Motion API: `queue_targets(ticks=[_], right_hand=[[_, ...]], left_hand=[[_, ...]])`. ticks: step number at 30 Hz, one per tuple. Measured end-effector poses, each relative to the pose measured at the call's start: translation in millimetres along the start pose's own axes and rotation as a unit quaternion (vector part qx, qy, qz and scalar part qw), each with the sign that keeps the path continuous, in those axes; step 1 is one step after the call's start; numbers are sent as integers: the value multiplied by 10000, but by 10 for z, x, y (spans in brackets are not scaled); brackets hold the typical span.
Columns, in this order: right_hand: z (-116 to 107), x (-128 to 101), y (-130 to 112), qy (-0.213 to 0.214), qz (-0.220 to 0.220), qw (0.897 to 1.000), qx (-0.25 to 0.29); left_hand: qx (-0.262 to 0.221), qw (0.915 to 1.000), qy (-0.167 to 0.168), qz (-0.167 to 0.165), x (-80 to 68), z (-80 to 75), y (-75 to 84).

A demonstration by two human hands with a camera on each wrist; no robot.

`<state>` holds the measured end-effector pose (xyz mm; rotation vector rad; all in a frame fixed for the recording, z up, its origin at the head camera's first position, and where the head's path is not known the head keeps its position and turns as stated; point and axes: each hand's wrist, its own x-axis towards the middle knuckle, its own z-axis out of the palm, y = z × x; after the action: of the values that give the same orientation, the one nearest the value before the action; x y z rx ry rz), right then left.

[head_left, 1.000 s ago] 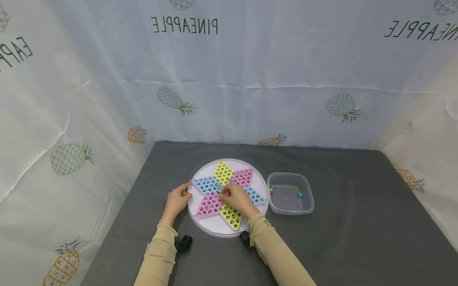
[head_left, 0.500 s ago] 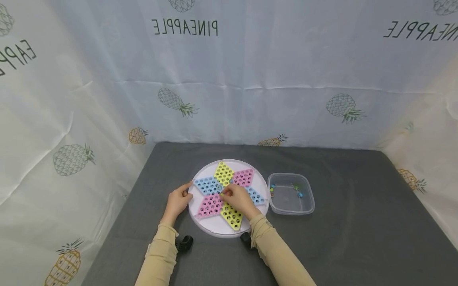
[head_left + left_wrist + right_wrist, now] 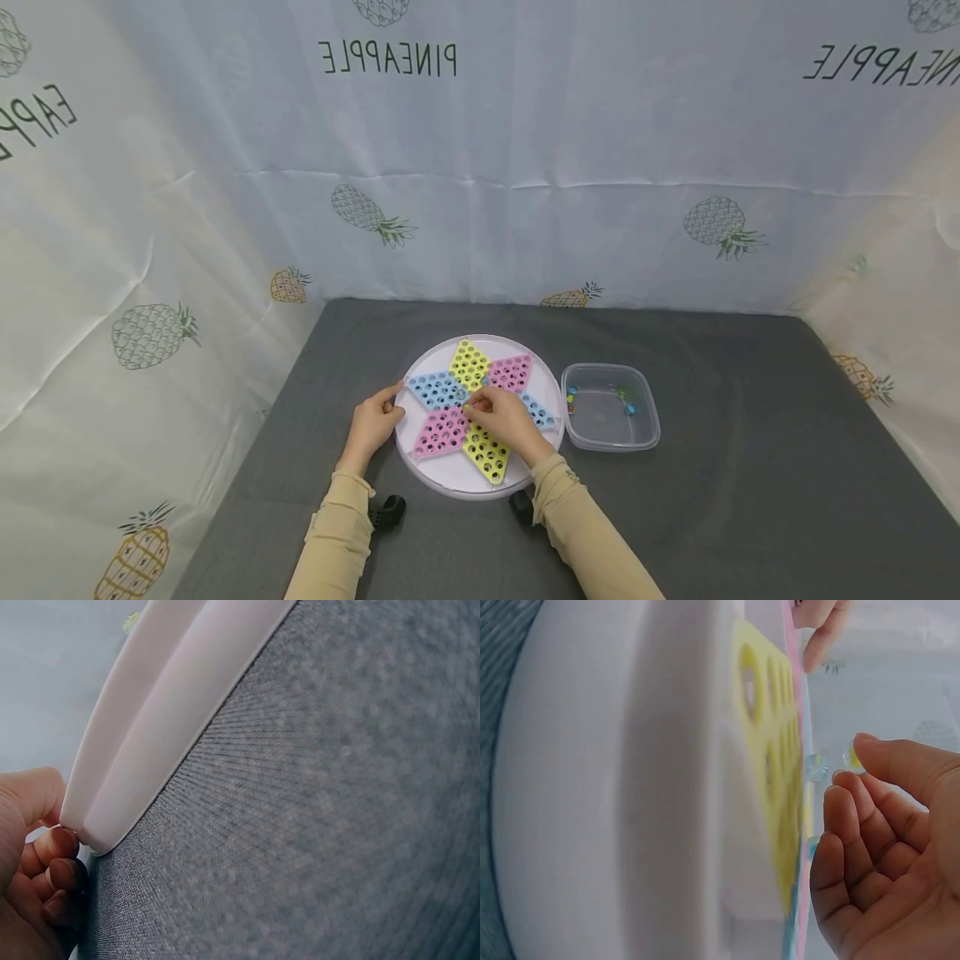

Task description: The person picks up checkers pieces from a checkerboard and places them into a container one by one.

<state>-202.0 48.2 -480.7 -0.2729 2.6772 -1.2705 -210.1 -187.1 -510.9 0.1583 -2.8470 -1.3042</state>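
A round white board [image 3: 450, 477] carries a six-pointed star of yellow, pink and blue panels full of holes. My left hand [image 3: 372, 421] grips its left rim [image 3: 112, 817], thumb on top and fingers [image 3: 56, 859] curled under the edge. My right hand [image 3: 504, 417] hovers over the star's centre and pinches a small yellowish marble [image 3: 467, 407] at its fingertips. In the right wrist view that marble [image 3: 853, 759] sits at the tip of a finger [image 3: 900, 761], just off the yellow panel [image 3: 761, 750]. Another clear marble [image 3: 815, 766] rests on the board close by.
A clear plastic tub [image 3: 609, 433] with a few coloured marbles stands right of the board on the grey cloth table [image 3: 750, 467]. Pineapple-print sheets [image 3: 525, 167] wall in the back and both sides. Two small black objects [image 3: 386, 510] lie by my sleeves at the front.
My right forearm has drifted slightly right while its fingertips stay at the star's centre with the marble. The left hand keeps its hold on the rim.
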Motion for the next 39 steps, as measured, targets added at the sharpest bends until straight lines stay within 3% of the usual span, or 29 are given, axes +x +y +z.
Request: queue_targets(ticks=[8,21,31,39], right_hand=[[-44,-39,-28,143,-64,9999,61],[-112,-134,-58,720,-701,9948,160],[-160,-204,-49,964,-618,9926,407],[-226,-243,-1,1298,-617,9892,275]], left_hand=[[0,10000,23,-8,0,5,9],[18,10000,36,-7,0,5,20],[16,10000,44,-57,3,17,7],[-22,9999,58,-106,6,24,0]])
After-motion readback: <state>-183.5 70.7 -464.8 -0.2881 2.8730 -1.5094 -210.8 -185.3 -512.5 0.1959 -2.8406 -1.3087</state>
